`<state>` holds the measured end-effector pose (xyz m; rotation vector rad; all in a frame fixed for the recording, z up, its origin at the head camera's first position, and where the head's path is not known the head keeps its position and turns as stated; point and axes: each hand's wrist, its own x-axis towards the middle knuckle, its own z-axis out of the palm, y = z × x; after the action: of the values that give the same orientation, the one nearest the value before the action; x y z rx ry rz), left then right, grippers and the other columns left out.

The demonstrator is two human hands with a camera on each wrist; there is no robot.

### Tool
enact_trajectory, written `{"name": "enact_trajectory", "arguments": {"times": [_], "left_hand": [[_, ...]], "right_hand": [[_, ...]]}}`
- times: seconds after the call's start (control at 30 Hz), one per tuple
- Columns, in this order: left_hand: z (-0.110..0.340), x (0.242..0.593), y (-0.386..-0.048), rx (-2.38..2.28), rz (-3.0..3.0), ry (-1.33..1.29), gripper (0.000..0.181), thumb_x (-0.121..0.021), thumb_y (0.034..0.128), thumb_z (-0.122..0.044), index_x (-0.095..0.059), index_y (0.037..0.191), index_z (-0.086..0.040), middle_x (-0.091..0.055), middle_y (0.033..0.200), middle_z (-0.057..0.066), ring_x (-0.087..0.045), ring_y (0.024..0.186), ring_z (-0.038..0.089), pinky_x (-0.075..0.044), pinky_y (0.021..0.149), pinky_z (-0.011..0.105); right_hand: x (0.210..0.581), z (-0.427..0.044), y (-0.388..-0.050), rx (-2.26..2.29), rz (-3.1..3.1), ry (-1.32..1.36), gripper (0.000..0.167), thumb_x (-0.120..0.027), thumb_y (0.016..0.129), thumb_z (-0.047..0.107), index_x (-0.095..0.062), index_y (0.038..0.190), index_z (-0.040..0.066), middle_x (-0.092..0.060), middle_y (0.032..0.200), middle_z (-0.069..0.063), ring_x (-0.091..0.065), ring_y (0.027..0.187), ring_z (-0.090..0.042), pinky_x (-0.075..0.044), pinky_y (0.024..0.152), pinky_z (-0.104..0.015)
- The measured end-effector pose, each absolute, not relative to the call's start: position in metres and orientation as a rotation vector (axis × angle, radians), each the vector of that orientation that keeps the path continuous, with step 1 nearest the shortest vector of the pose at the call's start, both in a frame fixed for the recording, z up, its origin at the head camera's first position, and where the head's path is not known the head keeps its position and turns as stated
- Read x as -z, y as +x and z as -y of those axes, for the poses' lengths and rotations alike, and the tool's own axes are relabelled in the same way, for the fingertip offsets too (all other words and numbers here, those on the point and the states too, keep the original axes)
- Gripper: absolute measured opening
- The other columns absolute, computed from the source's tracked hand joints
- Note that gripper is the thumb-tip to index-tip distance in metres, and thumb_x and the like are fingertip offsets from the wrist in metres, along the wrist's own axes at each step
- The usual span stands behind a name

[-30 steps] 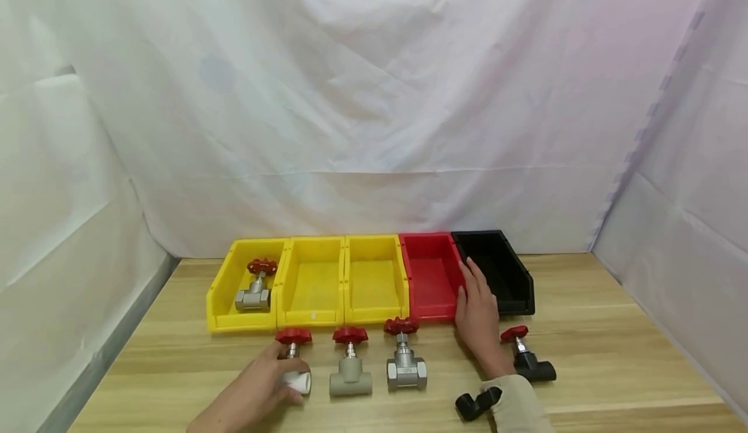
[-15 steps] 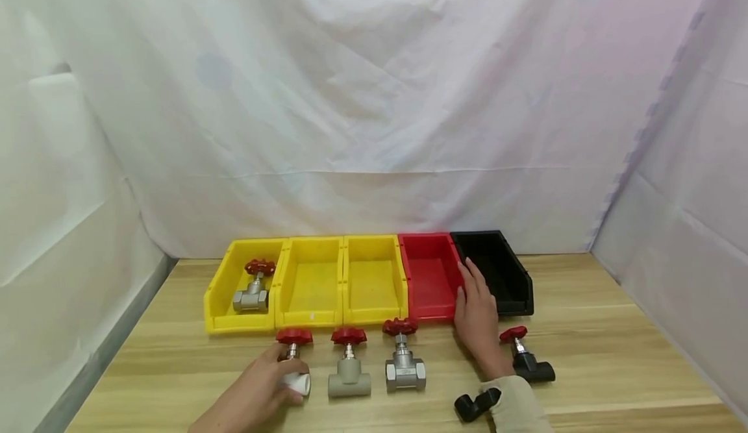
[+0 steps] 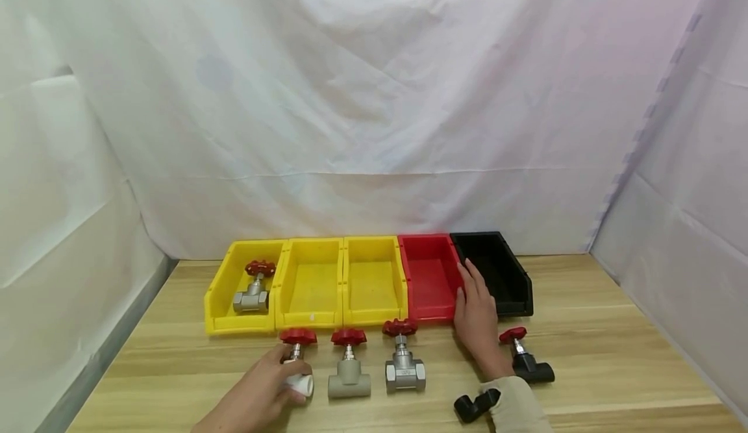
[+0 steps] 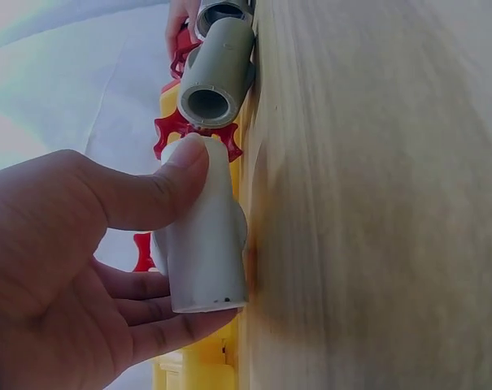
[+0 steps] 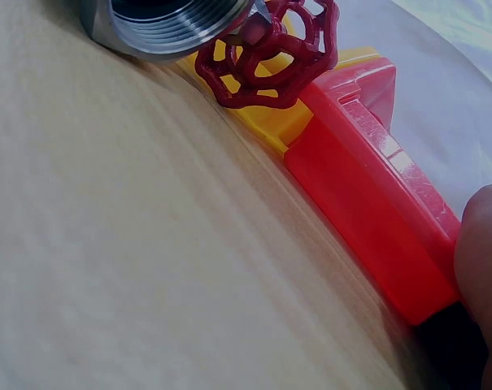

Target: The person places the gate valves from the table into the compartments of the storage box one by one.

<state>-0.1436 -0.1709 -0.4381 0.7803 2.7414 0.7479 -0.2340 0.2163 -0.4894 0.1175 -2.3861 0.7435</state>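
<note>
My left hand grips the white pipe body of a valve with a red handwheel. In the left wrist view the thumb lies on top of the white pipe and the fingers curl beneath it. My right hand rests, fingers extended, on the rims between the red bin and the black bin. Right of the white valve is a grey-beige plastic valve, then a metal valve, both with red handwheels.
Three yellow bins continue the row leftward; the leftmost holds a metal valve. Near my right forearm lies a black valve with a red handwheel. A black elbow-shaped piece is by the sleeve. White cloth hangs behind.
My left hand and the white valve have shifted slightly to the right, closer to the grey-beige valve. The right hand stays in place on the bin rims.
</note>
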Motion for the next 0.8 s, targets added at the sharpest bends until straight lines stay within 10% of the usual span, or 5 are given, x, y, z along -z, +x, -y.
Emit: {"name": "enact_trajectory", "arguments": {"times": [0.8], "left_hand": [[0.169,0.427,-0.14,-0.732,-2.856,0.797,0.033,-0.068,0.0855,-0.034,-0.07,0.115,-0.018,-0.05,0.126,0.028,-0.054,0.105,0.039,-0.048,0.083,0.059]], "right_hand": [[0.49,-0.215,-0.233,-0.741,2.418,0.085,0.054,-0.058,0.093,0.001,-0.041,0.143,0.008,-0.031,0.152,-0.009,-0.04,0.127,-0.034,-0.04,0.092,-0.058]]}}
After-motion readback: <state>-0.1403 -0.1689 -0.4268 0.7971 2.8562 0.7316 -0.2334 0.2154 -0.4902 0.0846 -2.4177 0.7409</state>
